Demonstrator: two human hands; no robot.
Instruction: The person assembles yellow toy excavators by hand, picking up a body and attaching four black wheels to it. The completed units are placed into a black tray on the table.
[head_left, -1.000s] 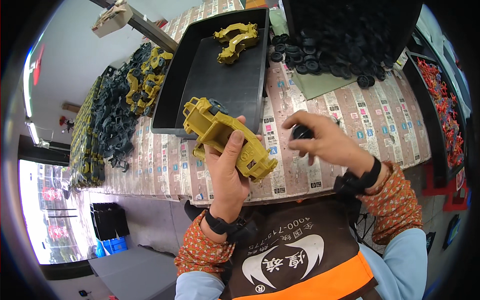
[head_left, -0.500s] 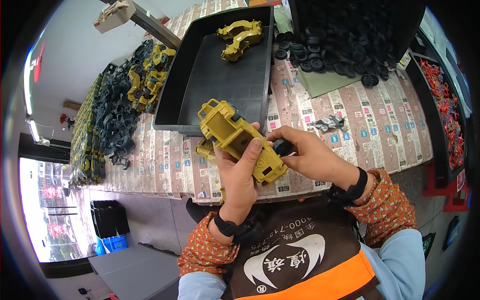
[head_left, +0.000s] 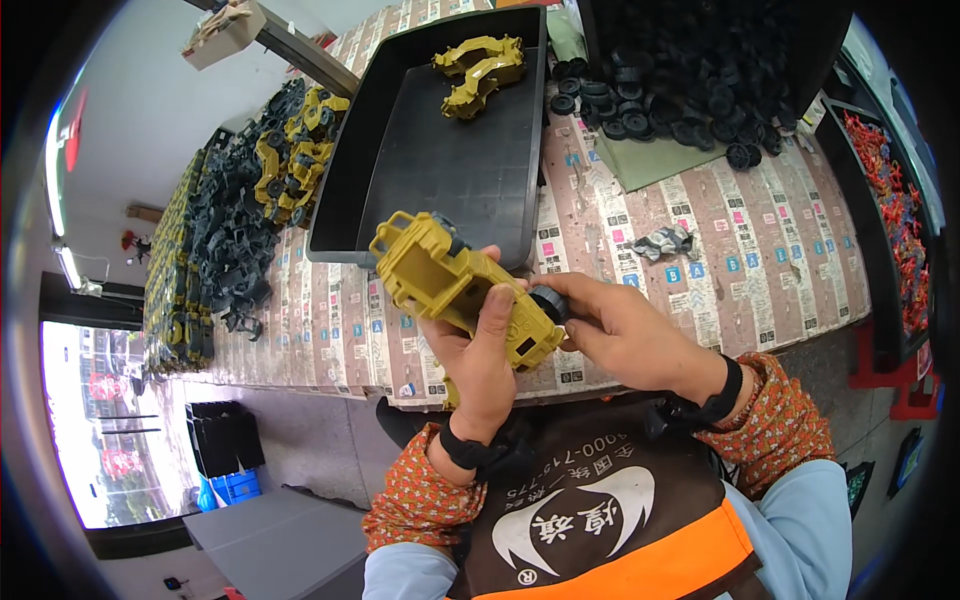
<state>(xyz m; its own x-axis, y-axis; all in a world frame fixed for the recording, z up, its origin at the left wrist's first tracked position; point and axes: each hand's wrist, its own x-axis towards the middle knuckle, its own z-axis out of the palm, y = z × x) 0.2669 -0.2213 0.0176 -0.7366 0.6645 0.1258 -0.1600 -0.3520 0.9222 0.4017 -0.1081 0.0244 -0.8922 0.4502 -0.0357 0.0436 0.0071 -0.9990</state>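
Wheel-fitting step, by the look of it: left hand (head_left: 480, 350) wraps the yellow toy truck body (head_left: 455, 285) above the table edge, right hand (head_left: 610, 330) pinches a black wheel (head_left: 549, 302) against its end; next likely needs a firm, square push.

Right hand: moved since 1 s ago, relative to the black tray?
Yes. The right hand has come in from the table right of the black tray, toward the body, and now presses a black wheel against the yellow toy truck.
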